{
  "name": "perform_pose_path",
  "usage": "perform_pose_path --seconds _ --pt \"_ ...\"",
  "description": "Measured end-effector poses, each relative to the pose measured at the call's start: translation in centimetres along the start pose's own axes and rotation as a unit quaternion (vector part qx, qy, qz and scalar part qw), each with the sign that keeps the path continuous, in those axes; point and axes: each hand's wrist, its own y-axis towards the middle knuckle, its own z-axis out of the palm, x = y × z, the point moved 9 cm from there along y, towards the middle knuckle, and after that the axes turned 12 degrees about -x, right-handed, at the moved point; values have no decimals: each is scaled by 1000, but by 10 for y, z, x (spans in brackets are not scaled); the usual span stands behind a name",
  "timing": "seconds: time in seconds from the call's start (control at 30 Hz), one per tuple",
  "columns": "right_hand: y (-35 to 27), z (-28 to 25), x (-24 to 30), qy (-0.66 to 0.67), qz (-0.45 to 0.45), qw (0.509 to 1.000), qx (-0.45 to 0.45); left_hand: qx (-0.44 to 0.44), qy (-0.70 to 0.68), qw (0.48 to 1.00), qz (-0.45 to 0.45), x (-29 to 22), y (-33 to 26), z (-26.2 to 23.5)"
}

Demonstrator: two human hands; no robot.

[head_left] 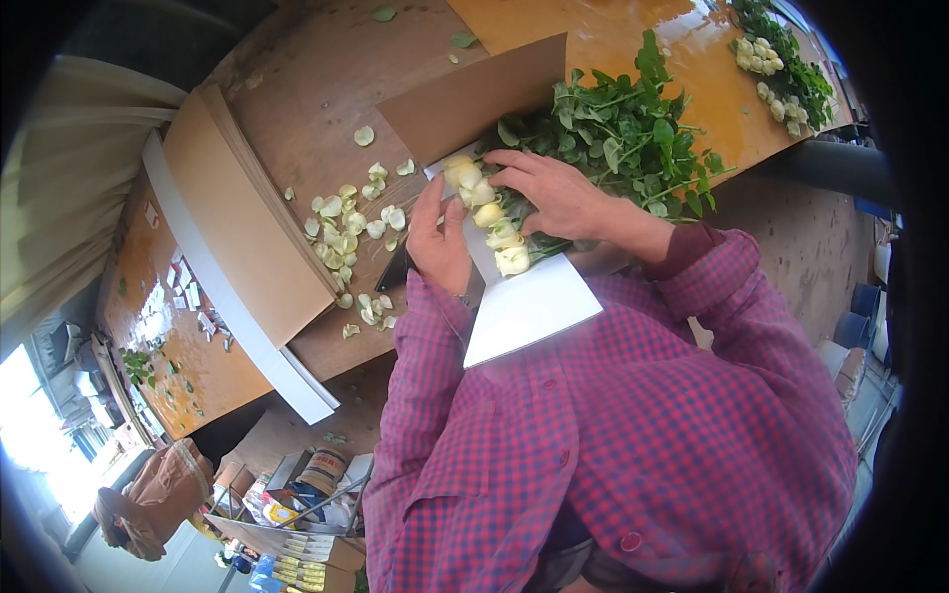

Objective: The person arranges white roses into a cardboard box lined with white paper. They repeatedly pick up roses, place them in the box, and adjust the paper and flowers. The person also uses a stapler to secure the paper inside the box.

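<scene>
- Roses (491,212), centre: pale cream-yellow, green leaves.
- Paper sheet (524,301): white.
- Shirt (633,445), lower right: red-and-blue checks.
- Table (316,89): brown and orange.
- Loose petals (346,222): pale yellow.

A flower-packing workshop. Long wooden worktop (326,89), worn and stained. Cream rose heads with leafy stems (623,138) bunched on white wrapping sheet (524,306); a second bunch of roses (776,64) lies farther along. Loose cream petals (346,227) scattered across the wood. Stack of flat cardboard sheets (237,217) at the edge. Boxes and packaged supplies (297,514) on the floor below.
</scene>
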Motion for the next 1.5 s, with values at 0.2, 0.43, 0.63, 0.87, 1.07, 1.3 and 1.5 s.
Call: perform_pose_path --seconds 0.2,0.43,0.63,0.87,1.07,1.3,1.5 --pt "-1 -1 2 -9 -6 1000 -9 22 74 993 86 -10 8 17" --pt "-2 -2 3 -24 -13 999 -20 24 69 995 70 -11 10 17" --pt "-2 -2 3 -32 -2 999 -29 30 72 994 83 -14 12 19" --pt "-1 -3 2 -14 13 1000 -13 -5 90 994 70 -31 4 -4" --pt "-2 -6 4 -26 0 999 -36 176 218 913 296 -64 -31 7" --pt "-3 -4 3 -33 3 999 -35 334 316 832 312 -35 -41 42" --pt "-4 -16 14 -8 7 999 -49 336 328 824 318 -34 -42 41"
